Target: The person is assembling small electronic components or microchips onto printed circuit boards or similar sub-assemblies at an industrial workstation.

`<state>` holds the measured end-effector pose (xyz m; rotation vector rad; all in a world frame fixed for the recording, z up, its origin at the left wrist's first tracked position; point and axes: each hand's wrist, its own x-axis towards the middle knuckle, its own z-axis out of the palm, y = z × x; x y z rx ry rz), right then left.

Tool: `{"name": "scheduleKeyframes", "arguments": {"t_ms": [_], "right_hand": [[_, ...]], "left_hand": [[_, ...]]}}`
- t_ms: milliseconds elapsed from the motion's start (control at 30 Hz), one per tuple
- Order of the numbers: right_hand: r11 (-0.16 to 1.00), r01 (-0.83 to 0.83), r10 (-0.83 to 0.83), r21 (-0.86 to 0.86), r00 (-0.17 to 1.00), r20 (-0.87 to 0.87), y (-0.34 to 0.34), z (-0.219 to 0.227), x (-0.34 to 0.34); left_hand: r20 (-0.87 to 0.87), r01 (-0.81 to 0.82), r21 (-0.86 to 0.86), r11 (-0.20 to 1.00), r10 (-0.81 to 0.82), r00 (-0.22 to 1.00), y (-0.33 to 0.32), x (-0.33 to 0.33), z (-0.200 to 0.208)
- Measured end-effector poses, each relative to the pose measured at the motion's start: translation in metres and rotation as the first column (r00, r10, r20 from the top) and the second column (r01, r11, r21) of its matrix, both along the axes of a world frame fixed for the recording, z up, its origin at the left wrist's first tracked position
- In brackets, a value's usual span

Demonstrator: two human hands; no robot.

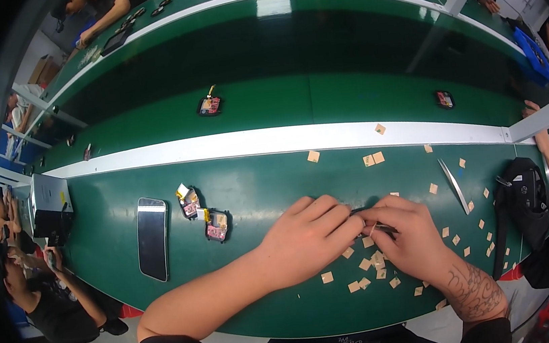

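My left hand (310, 236) and my right hand (405, 232) meet over the green table (257, 316). Both are closed, fingertips together on a small dark piece (385, 229) that is mostly covered by the fingers. A thin pale sliver shows at the right thumb; I cannot make out what it is. Several tan square pads (365, 264) lie scattered under and around the right hand. Left of my hands rest two small opened electronic devices, one (189, 203) behind the other (217, 225), with circuit boards and yellow tape showing.
A smartphone (153, 239) lies left of the devices. To the right are metal tweezers (454, 186) and a black bag (529, 203). A white rail (251, 141) separates my table from a green belt carrying more devices (210, 105). A grey box (51, 204) stands far left. Other people work around.
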<state>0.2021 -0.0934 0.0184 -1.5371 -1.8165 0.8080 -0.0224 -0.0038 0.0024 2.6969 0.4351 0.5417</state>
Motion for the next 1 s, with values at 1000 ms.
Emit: {"name": "scheduleKeyframes", "arguments": {"t_ms": [1000], "right_hand": [[0.999,0.051,-0.051,-0.011,0.994,-0.092,0.002,-0.009,0.005]], "left_hand": [[0.086,-0.135,-0.361,0.923,0.178,0.98,-0.017,0.014,0.001]]}}
